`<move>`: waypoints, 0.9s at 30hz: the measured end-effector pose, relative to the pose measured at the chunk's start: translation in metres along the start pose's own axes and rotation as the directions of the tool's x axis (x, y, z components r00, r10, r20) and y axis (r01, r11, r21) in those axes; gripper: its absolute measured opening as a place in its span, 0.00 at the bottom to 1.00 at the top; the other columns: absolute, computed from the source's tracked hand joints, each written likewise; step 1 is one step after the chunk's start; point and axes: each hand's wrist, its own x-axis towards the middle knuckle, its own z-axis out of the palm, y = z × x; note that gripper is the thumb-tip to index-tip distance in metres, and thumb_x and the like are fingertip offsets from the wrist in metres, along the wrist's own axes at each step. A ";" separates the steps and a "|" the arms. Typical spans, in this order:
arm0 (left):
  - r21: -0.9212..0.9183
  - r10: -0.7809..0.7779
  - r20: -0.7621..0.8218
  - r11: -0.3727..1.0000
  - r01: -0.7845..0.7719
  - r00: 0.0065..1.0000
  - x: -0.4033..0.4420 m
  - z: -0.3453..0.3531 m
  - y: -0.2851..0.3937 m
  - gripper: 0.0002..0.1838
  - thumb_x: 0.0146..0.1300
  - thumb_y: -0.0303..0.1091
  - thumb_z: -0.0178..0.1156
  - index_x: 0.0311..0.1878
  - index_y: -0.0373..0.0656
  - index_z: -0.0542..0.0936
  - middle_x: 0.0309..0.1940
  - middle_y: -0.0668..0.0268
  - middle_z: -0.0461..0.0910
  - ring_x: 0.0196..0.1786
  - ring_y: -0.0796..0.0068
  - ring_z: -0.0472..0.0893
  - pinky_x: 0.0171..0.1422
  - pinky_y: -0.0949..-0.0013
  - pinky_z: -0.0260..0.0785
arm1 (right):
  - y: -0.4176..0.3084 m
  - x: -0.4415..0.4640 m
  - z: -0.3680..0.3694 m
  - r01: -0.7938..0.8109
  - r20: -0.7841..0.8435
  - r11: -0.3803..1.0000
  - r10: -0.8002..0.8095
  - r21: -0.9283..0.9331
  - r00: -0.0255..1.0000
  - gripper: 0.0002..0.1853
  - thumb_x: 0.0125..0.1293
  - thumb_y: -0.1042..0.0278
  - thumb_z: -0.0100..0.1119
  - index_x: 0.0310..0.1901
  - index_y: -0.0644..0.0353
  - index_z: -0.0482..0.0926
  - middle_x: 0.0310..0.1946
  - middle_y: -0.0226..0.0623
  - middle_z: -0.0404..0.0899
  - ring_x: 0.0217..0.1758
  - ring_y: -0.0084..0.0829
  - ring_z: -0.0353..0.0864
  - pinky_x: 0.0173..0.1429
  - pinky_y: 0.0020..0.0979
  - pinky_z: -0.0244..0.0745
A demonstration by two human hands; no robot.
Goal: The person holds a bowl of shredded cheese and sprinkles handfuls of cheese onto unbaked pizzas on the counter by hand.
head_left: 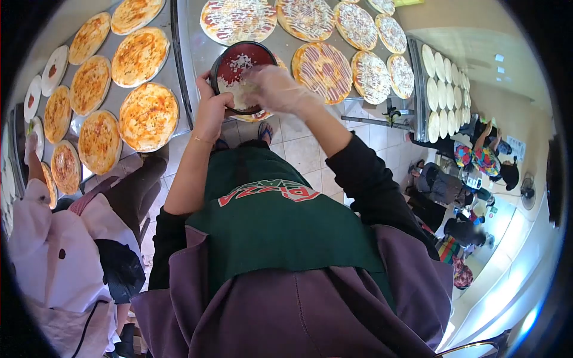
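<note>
My left hand [212, 112] grips the side of a round bowl [222, 74] with a black rim and a red inside, fingers wrapped around its near left edge. White shredded cheese [237, 64] lies in the bowl, some clinging to its wall. My right hand [277, 89] wears a clear glove and reaches over the bowl's right side; its fingers are smeared by motion, so what they hold does not show. Just beyond the bowl lies a pizza [239, 21] with white shreds on top. Another pizza [322, 73], with reddish and white stripes, lies to the right.
Several topped pizzas [356, 25] cover the metal table [200, 55]. Sauced pizza bases [148, 116] fill a tray at the left, where a co-worker [62, 250] in a light coat stands. Pale dough rounds [434, 95] sit on a rack at the right. People [444, 182] are farther right.
</note>
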 end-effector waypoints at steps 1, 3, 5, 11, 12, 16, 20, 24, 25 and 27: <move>0.005 0.002 -0.018 1.000 -0.002 1.000 -0.001 0.007 0.001 0.38 0.42 0.20 0.51 0.61 0.43 0.53 0.47 0.59 0.66 0.42 0.69 0.73 0.35 0.71 0.73 | -0.006 -0.001 0.004 -0.055 0.057 0.998 0.053 0.027 0.997 0.23 0.55 0.59 0.64 0.51 0.63 0.77 0.44 0.49 0.79 0.50 0.46 0.78 0.56 0.39 0.72; 0.009 0.004 -0.040 1.000 -0.003 0.999 0.004 0.008 -0.006 0.37 0.43 0.20 0.49 0.62 0.44 0.53 0.49 0.59 0.66 0.45 0.68 0.72 0.37 0.71 0.73 | -0.006 0.000 0.017 -0.106 0.082 0.993 0.101 0.058 0.991 0.24 0.53 0.55 0.65 0.49 0.61 0.78 0.42 0.50 0.79 0.49 0.46 0.77 0.55 0.41 0.72; 0.068 0.112 -0.042 0.992 -0.109 0.993 0.018 0.004 -0.028 0.37 0.43 0.20 0.50 0.61 0.45 0.54 0.49 0.59 0.66 0.42 0.69 0.74 0.35 0.72 0.73 | -0.014 0.003 0.011 -0.194 0.108 0.978 0.185 0.081 0.977 0.23 0.53 0.56 0.66 0.48 0.60 0.79 0.40 0.50 0.80 0.48 0.46 0.78 0.53 0.41 0.72; -0.103 0.042 -0.011 0.994 -0.043 0.999 0.019 0.012 -0.021 0.38 0.41 0.19 0.52 0.60 0.40 0.53 0.47 0.59 0.66 0.45 0.70 0.72 0.37 0.75 0.73 | -0.007 -0.001 0.010 -0.329 0.010 0.918 0.335 0.222 0.942 0.18 0.53 0.61 0.66 0.45 0.58 0.82 0.35 0.47 0.81 0.41 0.38 0.81 0.46 0.35 0.74; -0.103 0.042 -0.011 0.994 -0.043 0.999 0.021 0.011 -0.022 0.38 0.41 0.19 0.52 0.60 0.40 0.53 0.47 0.59 0.66 0.45 0.70 0.72 0.37 0.75 0.73 | -0.001 -0.003 0.010 -0.363 0.013 0.846 0.390 0.391 0.921 0.16 0.55 0.64 0.65 0.45 0.60 0.82 0.35 0.44 0.82 0.40 0.34 0.81 0.44 0.32 0.75; -0.057 0.051 -0.059 0.997 -0.054 0.997 0.025 0.006 -0.023 0.37 0.42 0.19 0.51 0.60 0.42 0.53 0.46 0.59 0.66 0.41 0.70 0.73 0.35 0.71 0.74 | 0.014 -0.011 0.010 -0.381 0.139 0.369 0.539 0.848 0.831 0.18 0.55 0.66 0.65 0.46 0.64 0.80 0.34 0.41 0.82 0.36 0.29 0.81 0.44 0.28 0.74; -0.122 0.021 -0.148 0.992 -0.039 0.989 0.027 -0.002 -0.013 0.37 0.43 0.19 0.50 0.60 0.45 0.52 0.47 0.58 0.66 0.39 0.69 0.73 0.31 0.67 0.76 | 0.034 -0.021 0.005 -0.132 0.188 -0.146 0.493 0.980 0.850 0.12 0.61 0.78 0.58 0.47 0.72 0.76 0.43 0.42 0.78 0.43 0.29 0.79 0.49 0.27 0.75; -0.151 0.053 -0.184 0.985 -0.081 0.982 0.028 -0.024 -0.001 0.37 0.42 0.18 0.49 0.60 0.47 0.52 0.48 0.58 0.65 0.42 0.66 0.75 0.30 0.64 0.77 | 0.054 -0.038 0.010 -0.126 0.199 -0.163 0.598 0.979 0.777 0.13 0.59 0.81 0.59 0.46 0.72 0.76 0.41 0.42 0.78 0.42 0.29 0.79 0.50 0.27 0.75; -0.212 0.088 -0.196 0.969 -0.130 0.977 0.030 -0.028 -0.001 0.36 0.43 0.17 0.48 0.59 0.46 0.52 0.49 0.57 0.66 0.43 0.62 0.76 0.33 0.60 0.80 | 0.059 -0.044 0.018 -0.158 0.193 -0.111 0.613 0.981 0.766 0.13 0.58 0.81 0.59 0.46 0.71 0.76 0.41 0.41 0.78 0.41 0.29 0.79 0.50 0.27 0.75; -0.213 0.103 -0.195 0.966 -0.144 0.975 0.027 -0.041 0.003 0.36 0.43 0.17 0.47 0.59 0.46 0.53 0.49 0.56 0.66 0.42 0.61 0.76 0.34 0.59 0.80 | 0.065 -0.052 0.033 -0.175 0.204 -0.110 0.638 0.978 0.743 0.15 0.56 0.81 0.60 0.46 0.72 0.76 0.40 0.42 0.79 0.39 0.29 0.80 0.47 0.26 0.76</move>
